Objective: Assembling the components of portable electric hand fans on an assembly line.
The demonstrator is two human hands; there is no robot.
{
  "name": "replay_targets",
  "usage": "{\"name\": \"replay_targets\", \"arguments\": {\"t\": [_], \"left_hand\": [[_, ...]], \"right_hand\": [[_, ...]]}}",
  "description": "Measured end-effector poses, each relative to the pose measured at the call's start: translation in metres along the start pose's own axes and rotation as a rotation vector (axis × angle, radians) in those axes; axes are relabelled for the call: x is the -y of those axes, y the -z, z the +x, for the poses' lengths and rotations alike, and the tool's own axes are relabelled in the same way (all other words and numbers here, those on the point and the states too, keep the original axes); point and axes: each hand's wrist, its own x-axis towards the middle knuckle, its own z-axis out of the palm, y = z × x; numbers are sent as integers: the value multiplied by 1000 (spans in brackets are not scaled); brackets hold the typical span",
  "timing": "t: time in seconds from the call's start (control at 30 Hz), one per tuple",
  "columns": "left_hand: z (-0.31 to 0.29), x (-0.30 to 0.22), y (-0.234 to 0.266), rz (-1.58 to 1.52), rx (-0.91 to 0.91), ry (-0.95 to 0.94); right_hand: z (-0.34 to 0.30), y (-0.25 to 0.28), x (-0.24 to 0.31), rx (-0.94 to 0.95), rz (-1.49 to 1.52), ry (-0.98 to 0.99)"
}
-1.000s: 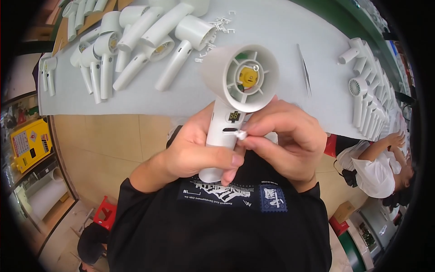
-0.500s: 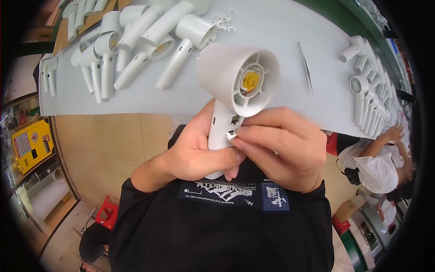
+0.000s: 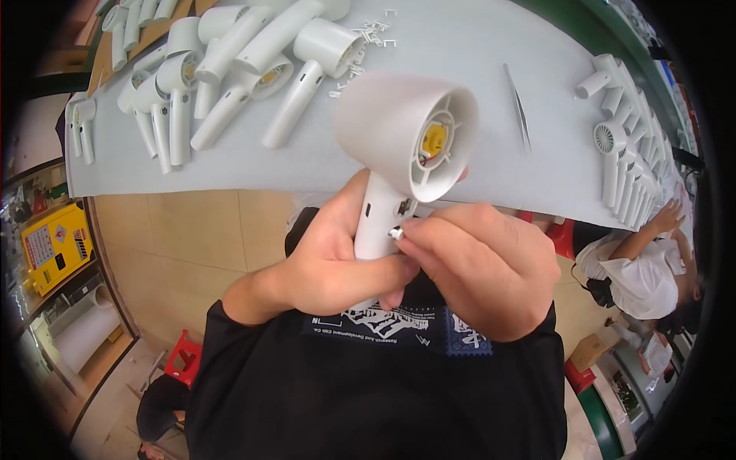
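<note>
My left hand (image 3: 330, 264) is wrapped round the handle of a white handheld fan (image 3: 383, 138), its wide round head tilted up and to the right. Inside the head a yellow round part shows behind thin spokes. A small dark opening with electronics sits in the handle just below the head. Between thumb and forefinger, my right hand (image 3: 483, 264) pinches a small white plastic piece (image 3: 396, 233), held close to the handle beneath that opening. Whether the piece touches the handle I cannot tell.
On the grey-white table (image 3: 445, 46) lie several white fans (image 3: 299, 103) at the left, small white plastic clips (image 3: 376, 32) near the back, and tweezers (image 3: 518, 111) right of centre. More fans (image 3: 625, 165) line the right end, where another person (image 3: 636, 264) sits.
The fan's head has turned slightly to the right. My right hand has shifted a little down and right, still pinching the small piece.
</note>
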Motion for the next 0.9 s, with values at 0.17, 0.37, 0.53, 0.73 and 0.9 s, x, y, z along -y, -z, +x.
{"name": "replay_targets", "arguments": {"t": [0.17, 0.37, 0.53, 0.73, 0.9], "left_hand": [[0, 3, 1, 50, 27, -15], [-5, 11, 3, -31, 89, -108], [-4, 21, 10, -34, 124, -132], [-3, 25, 15, 102, 130, -194], [-2, 28, 13, 202, 83, -246]], "right_hand": [[2, 5, 11, 61, -57, -57], [6, -1, -8, 17, 579, -276], [-5, -16, -5, -81, 1184, -749], [-14, -26, 1, -124, 1191, -764], [-21, -31, 0, -159, 1172, -698]]}}
